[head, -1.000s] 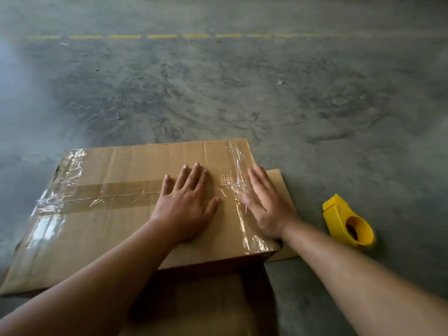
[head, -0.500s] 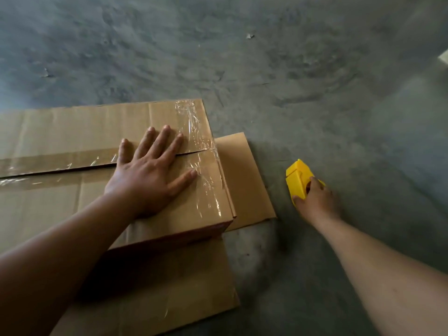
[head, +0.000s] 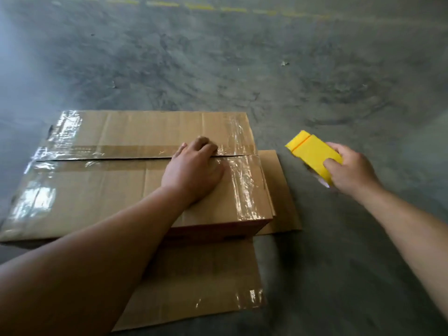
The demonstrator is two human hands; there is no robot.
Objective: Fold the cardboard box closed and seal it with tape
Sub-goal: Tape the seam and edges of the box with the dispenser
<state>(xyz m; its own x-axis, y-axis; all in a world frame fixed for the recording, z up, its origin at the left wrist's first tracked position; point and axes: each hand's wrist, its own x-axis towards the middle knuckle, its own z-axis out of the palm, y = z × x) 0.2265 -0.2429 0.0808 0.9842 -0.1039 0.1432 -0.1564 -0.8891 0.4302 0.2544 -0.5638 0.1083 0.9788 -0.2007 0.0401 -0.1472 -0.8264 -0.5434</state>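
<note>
A brown cardboard box (head: 101, 190) lies on the concrete floor with its two top flaps folded shut, a narrow seam between them. Clear tape strips (head: 244, 185) cross the right and left ends. My left hand (head: 194, 170) rests on the box top near the right end, its fingers curled down at the seam. My right hand (head: 349, 170) holds a yellow tape dispenser (head: 312, 154) above the floor, to the right of the box.
Loose flat cardboard flaps (head: 194, 282) stick out on the floor in front of the box and at its right side (head: 278, 190). Grey concrete floor (head: 242, 69) stretches all around, with a dashed yellow line (head: 213, 7) at the far edge.
My right hand left the box top, reached the yellow dispenser on the floor and now holds it lifted. My left hand's flat fingers have curled at the seam.
</note>
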